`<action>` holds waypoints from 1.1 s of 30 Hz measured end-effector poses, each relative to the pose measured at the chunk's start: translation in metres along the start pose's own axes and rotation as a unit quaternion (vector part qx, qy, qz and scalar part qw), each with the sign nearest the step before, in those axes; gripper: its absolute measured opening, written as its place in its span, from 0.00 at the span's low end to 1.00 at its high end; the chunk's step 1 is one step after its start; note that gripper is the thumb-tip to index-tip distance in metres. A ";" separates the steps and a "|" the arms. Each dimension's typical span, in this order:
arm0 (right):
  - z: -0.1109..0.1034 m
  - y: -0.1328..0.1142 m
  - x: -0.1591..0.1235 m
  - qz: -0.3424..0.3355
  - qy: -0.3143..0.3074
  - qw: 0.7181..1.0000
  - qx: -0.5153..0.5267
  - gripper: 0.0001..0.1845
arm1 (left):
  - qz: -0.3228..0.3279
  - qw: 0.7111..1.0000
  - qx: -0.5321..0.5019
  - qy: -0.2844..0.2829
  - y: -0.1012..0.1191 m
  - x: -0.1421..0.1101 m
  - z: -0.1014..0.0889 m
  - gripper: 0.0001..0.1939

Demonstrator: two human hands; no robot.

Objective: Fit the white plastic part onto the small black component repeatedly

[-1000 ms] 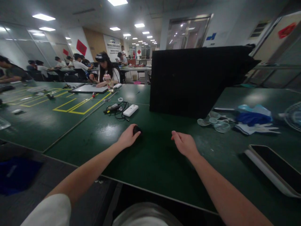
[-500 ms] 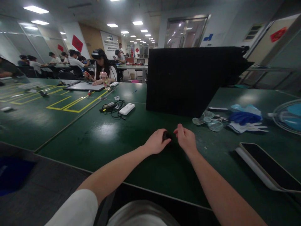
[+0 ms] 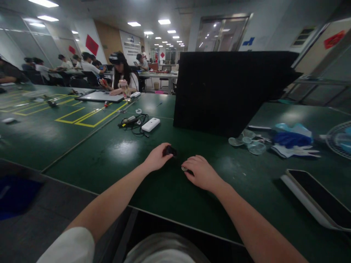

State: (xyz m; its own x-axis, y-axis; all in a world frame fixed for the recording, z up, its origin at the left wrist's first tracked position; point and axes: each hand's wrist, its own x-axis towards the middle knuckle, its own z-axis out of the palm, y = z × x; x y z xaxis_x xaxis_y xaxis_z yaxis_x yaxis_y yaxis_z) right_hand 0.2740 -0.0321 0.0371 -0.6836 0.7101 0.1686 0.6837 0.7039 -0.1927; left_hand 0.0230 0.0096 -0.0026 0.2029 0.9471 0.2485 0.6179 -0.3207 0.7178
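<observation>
My left hand is closed around a small black object, held just over the green table. Blur and the fingers hide what kind of object it is. To the right of it, my right hand has its fingers curled, palm down. A small round, pale-rimmed piece shows between its thumb and forefinger; the rest of that piece is covered by the hand. The two hands are apart.
A large black panel stands ahead. To the right lie clear fan blades, gloves, a round fan guard and a phone-like slab. A white power bank and black cables lie left. Another person sits beyond.
Both hands have moved left, the left one still with the black object. My right hand has turned palm down and lower, and a small round piece now shows in its fingers.
</observation>
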 end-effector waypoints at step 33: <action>0.005 0.017 -0.001 0.070 0.209 0.968 0.119 0.22 | 0.051 0.983 -0.104 -0.145 0.024 -0.014 0.009 0.29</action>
State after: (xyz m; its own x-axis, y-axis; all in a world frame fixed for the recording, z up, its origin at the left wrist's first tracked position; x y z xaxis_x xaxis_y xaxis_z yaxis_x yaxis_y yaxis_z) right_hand 0.2851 -0.0209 0.0286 -0.3909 0.7777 0.4924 0.6502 0.6119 -0.4503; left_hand 0.0421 -0.0116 0.0054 0.4827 0.8626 0.1514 0.4200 -0.3797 0.8243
